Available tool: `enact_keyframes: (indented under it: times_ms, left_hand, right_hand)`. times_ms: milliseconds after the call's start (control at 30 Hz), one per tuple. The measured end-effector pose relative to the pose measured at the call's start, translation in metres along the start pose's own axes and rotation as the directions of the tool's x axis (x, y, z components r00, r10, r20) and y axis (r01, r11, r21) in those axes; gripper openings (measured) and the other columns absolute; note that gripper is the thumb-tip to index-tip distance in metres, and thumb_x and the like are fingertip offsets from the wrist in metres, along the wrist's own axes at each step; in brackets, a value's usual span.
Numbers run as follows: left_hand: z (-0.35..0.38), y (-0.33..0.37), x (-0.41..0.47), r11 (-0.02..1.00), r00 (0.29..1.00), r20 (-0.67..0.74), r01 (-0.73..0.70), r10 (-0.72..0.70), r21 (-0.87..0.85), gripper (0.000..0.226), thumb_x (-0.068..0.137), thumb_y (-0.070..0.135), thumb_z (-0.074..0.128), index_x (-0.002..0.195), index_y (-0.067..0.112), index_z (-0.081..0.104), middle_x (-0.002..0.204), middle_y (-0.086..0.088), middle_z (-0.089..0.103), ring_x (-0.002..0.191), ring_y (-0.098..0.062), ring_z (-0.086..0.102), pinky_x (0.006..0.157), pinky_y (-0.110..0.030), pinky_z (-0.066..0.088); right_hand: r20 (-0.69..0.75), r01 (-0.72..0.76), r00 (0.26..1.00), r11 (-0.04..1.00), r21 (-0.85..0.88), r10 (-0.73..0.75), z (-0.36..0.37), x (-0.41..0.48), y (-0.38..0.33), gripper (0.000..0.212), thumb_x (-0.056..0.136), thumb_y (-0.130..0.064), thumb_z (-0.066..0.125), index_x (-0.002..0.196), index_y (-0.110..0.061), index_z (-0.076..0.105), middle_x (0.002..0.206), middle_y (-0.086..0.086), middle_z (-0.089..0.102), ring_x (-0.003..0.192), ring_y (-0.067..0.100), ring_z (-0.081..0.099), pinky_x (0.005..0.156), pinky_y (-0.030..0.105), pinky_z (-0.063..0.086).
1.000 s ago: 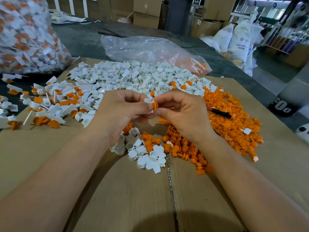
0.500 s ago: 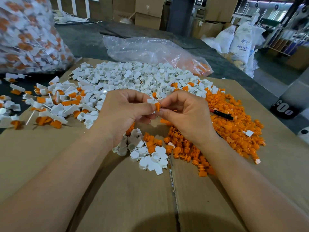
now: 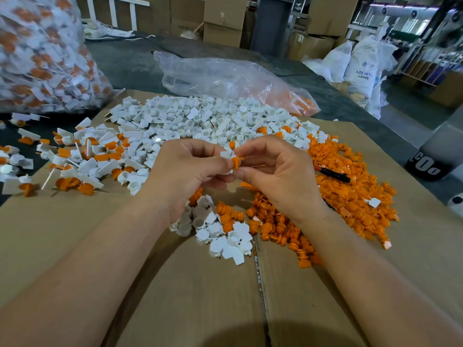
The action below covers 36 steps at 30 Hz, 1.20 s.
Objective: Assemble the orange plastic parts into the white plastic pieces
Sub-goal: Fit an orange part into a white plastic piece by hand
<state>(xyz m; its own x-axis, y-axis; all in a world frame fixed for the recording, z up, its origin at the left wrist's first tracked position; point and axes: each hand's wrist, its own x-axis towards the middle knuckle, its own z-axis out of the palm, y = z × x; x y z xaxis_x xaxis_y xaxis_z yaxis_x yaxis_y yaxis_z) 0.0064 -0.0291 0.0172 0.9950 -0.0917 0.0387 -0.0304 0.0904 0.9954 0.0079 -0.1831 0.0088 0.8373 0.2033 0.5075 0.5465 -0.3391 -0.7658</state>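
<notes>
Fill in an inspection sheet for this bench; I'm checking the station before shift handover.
surface: flattened cardboard with a centre seam, laid on a dark table.
job's things: white pieces heap; orange parts heap to its right; assembled units at left; a small mixed pile under the hands.
clutter: black pen on the orange parts heap; clear plastic bag behind the heaps; full bag of assembled units far left.
grippers: left hand pinches a white piece; right hand pinches an orange part right beside it.
cables: white cord-like tangle at the table's far edge, too blurred to confirm.
surroundings: cardboard boxes; white sacks.
</notes>
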Motion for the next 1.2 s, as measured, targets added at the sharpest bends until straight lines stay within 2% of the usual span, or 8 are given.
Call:
enact_keyframes:
  times_ms: [100, 167, 367, 533, 733, 867, 1033, 1200]
  left_hand:
    - [-0.0007, -0.0005, 0.0007, 1.000, 1.000, -0.011, 0.017, -0.017, -0.025, 0.014, 0.073, -0.008, 0.067, 0.064, 0.003, 0.065, 0.055, -0.009, 0.065, 0.051, -0.019, 0.065, 0.050, -0.023, 0.054]
    - [-0.0012, -0.0003, 0.0007, 0.999, 1.000, -0.017, 0.024, -0.025, -0.048, 0.017, 0.072, -0.008, 0.067, 0.061, 0.005, 0.065, 0.054, -0.007, 0.064, 0.050, -0.018, 0.064, 0.048, -0.020, 0.052]
    - [-0.0023, -0.0014, 0.0011, 0.999, 0.999, -0.037, 0.036, -0.037, -0.040, 0.014, 0.072, -0.004, 0.069, 0.066, 0.008, 0.066, 0.056, -0.004, 0.066, 0.052, -0.016, 0.066, 0.049, -0.023, 0.055]
    - [-0.0032, -0.0011, 0.0003, 0.999, 0.999, -0.038, 0.036, -0.037, -0.015, 0.013, 0.072, -0.002, 0.070, 0.067, 0.009, 0.066, 0.056, -0.002, 0.066, 0.050, -0.014, 0.065, 0.044, -0.017, 0.047]
    - [-0.0039, -0.0019, 0.0008, 0.999, 0.999, -0.030, 0.039, -0.040, -0.026, 0.012, 0.072, -0.002, 0.070, 0.068, 0.009, 0.066, 0.057, -0.003, 0.067, 0.052, -0.014, 0.065, 0.046, -0.017, 0.049]
    - [-0.0033, -0.0013, 0.0006, 1.000, 1.000, -0.015, 0.022, -0.023, -0.013, 0.014, 0.072, -0.003, 0.069, 0.066, 0.008, 0.066, 0.057, -0.005, 0.067, 0.052, -0.015, 0.065, 0.047, -0.018, 0.051]
    - [-0.0015, -0.0001, -0.0004, 1.000, 1.000, -0.001, -0.027, 0.027, 0.003, 0.018, 0.072, -0.006, 0.069, 0.062, 0.009, 0.067, 0.055, -0.006, 0.065, 0.050, -0.015, 0.064, 0.049, -0.020, 0.053]
    - [-0.0007, 0.0000, -0.0002, 0.999, 0.999, 0.007, -0.043, 0.043, 0.003, 0.017, 0.072, -0.006, 0.068, 0.064, 0.008, 0.067, 0.058, -0.008, 0.067, 0.054, -0.017, 0.066, 0.052, -0.022, 0.055]
  right_hand:
    - [0.030, 0.019, 0.999, 1.000, -0.006, -0.019, 0.0006, -0.0005, -0.0011, 0.039, 0.070, -0.006, 0.076, 0.091, -0.036, 0.061, 0.090, -0.014, 0.065, 0.083, 0.003, 0.066, 0.077, 0.023, 0.055]
    - [0.042, 0.028, 0.999, 1.000, -0.006, -0.028, 0.0006, -0.0007, 0.0000, 0.037, 0.071, -0.006, 0.074, 0.096, -0.031, 0.063, 0.091, -0.011, 0.066, 0.085, 0.006, 0.066, 0.079, 0.026, 0.055]
    - [0.057, 0.028, 0.998, 0.999, -0.034, -0.026, -0.0013, 0.0009, 0.0066, 0.045, 0.076, 0.007, 0.066, 0.108, -0.024, 0.061, 0.093, -0.010, 0.065, 0.087, 0.005, 0.066, 0.083, 0.024, 0.053]
    - [0.058, 0.058, 0.997, 0.998, -0.030, -0.056, -0.0016, 0.0004, 0.0070, 0.047, 0.076, 0.008, 0.066, 0.104, -0.029, 0.061, 0.092, -0.015, 0.065, 0.086, 0.003, 0.066, 0.081, 0.020, 0.052]
    - [0.052, 0.047, 0.998, 0.999, -0.023, -0.046, -0.0013, 0.0000, 0.0056, 0.042, 0.075, 0.002, 0.069, 0.106, -0.023, 0.062, 0.093, -0.009, 0.066, 0.087, 0.008, 0.067, 0.083, 0.028, 0.054]
    - [0.049, 0.061, 0.997, 0.998, 0.014, -0.062, -0.0013, -0.0010, 0.0024, 0.039, 0.072, -0.002, 0.072, 0.106, -0.019, 0.062, 0.089, -0.011, 0.066, 0.084, 0.006, 0.067, 0.080, 0.025, 0.054]
    - [0.041, 0.026, 0.999, 0.999, 0.031, -0.027, -0.0024, -0.0016, -0.0007, 0.028, 0.072, -0.006, 0.074, 0.094, -0.020, 0.066, 0.086, -0.004, 0.070, 0.082, 0.009, 0.068, 0.079, 0.030, 0.056]
    - [0.026, 0.027, 0.999, 0.999, 0.037, -0.028, -0.0033, -0.0012, -0.0015, 0.028, 0.070, -0.005, 0.075, 0.085, -0.027, 0.065, 0.084, -0.006, 0.069, 0.081, 0.009, 0.068, 0.078, 0.029, 0.056]
